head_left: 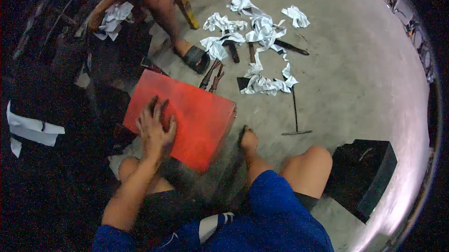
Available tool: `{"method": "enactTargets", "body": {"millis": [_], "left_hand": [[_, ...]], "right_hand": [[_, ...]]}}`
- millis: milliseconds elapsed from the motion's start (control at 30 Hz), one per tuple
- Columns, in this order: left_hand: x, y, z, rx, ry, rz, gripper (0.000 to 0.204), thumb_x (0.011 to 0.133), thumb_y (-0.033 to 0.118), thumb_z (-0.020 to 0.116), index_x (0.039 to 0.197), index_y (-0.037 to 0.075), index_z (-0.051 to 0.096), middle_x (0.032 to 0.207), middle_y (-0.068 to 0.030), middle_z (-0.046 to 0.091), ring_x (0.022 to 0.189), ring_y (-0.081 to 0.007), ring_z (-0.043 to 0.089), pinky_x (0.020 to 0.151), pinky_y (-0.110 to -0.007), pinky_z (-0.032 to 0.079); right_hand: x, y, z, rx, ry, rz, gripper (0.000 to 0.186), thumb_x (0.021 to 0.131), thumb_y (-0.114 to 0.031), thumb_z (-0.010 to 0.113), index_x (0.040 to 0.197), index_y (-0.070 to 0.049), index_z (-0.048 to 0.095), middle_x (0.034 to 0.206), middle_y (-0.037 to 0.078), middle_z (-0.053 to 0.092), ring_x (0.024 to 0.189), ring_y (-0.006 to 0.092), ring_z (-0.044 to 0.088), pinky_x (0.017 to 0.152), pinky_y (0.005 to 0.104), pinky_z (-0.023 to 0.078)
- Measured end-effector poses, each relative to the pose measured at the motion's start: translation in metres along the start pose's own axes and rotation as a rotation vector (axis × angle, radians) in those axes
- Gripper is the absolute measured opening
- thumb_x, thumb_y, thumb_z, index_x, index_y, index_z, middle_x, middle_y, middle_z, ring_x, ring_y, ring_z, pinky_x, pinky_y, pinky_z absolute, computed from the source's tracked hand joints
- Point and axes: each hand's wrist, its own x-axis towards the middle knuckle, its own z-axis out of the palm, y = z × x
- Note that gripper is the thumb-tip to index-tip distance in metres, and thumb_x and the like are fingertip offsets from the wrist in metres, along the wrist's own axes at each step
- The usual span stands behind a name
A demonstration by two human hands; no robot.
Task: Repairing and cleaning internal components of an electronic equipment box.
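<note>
Red box (199, 121), quantity 1, best steadied from 2 sides: left hand (156, 126) spread wide on top, gripping nothing; right hand (249, 140) nearby, grip unclear.

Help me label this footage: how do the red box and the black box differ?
The red box is bright, the black box dark. The left hand lies on the red box; no hand touches the black box. The red box is to the left, the black box to the right. Both have straight edges.
</note>
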Motion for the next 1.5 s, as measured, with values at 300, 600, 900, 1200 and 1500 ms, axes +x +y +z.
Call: {"method": "enactTargets", "body": {"millis": [300,600,900,1200,1500], "left_hand": [[0.008,0.014,0.012,-0.098,0.014,0.052,0.051,0.084,0.037,0.055,0.129,0.015,0.049,0.139,-0.0136,0.039,0.129,-0.0345,0.035,0.105,-0.052,0.026],[-0.001,-0.016,0.015,0.044,0.035,0.010,0.053,0.083,0.038,0.054,0.130,0.013,0.050,0.135,-0.0142,0.042,0.126,-0.0341,0.038,0.103,-0.053,0.028],[0.001,-0.048,0.027,-0.001,0.096,-0.005,0.048,0.083,0.038,0.055,0.124,0.014,0.053,0.134,-0.0135,0.043,0.126,-0.0317,0.038,0.103,-0.055,0.028],[0.009,-0.045,0.043,-0.089,0.084,-0.024,0.052,0.083,0.038,0.055,0.129,0.014,0.049,0.136,-0.0139,0.040,0.127,-0.0311,0.036,0.104,-0.056,0.026],[0.022,-0.090,0.055,-0.119,-0.040,-0.028,0.055,0.084,0.043,0.052,0.130,0.014,0.049,0.132,-0.0181,0.043,0.123,-0.0322,0.039,0.102,-0.055,0.027]], "right_hand": [[0.011,0.059,0.105,-0.002,0.088,-0.026,0.027,0.085,-0.019,0.050,0.107,-0.006,0.059,0.094,0.019,0.066,0.086,0.0360,0.063,0.074,0.0444,0.050],[-0.061,-0.008,0.178,1.201,-0.017,0.156,0.025,0.089,-0.030,0.055,0.095,-0.008,0.064,0.085,0.007,0.064,0.072,0.0204,0.058,0.064,0.0358,0.047],[-0.098,-0.081,0.078,1.765,-0.416,0.189,0.024,0.087,-0.028,0.058,0.097,-0.007,0.063,0.083,0.002,0.061,0.069,0.0147,0.054,0.063,0.0302,0.044],[-0.075,-0.063,0.080,1.595,-0.428,0.301,0.022,0.086,-0.027,0.057,0.101,-0.011,0.061,0.088,0.005,0.061,0.075,0.0227,0.057,0.066,0.0377,0.049],[-0.071,-0.094,0.089,1.193,-0.057,-0.122,0.025,0.085,-0.028,0.063,0.098,-0.006,0.061,0.082,0.005,0.061,0.070,0.0184,0.058,0.057,0.0370,0.048]]}}
